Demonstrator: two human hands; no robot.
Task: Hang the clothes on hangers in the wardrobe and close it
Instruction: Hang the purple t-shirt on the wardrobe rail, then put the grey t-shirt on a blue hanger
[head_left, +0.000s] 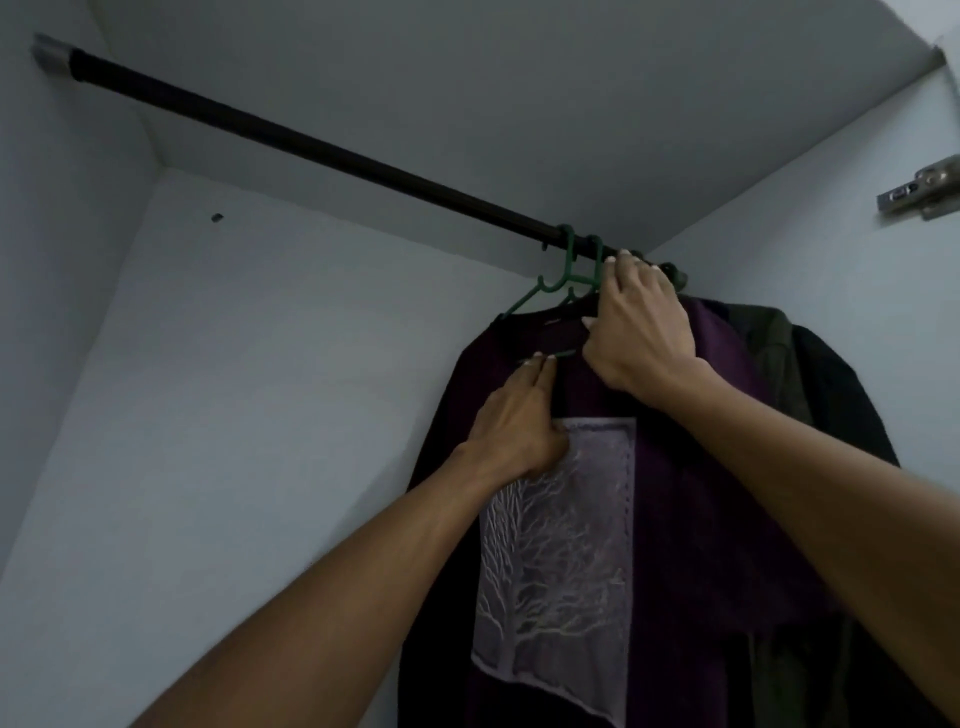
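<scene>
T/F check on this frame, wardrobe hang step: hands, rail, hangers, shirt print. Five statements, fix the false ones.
1. The right hand is up at the top of a hanger by the rail. True.
2. The purple shirt carries a pale tree print. True.
3. The hangers on the rail are red. False: they are green.
4. The left hand hangs free, away from the clothes. False: it rests against the purple shirt's front, fingers near the collar.
5. The clothes hang at the left end of the rail. False: they are bunched at the right end; the left stretch is bare.
</scene>
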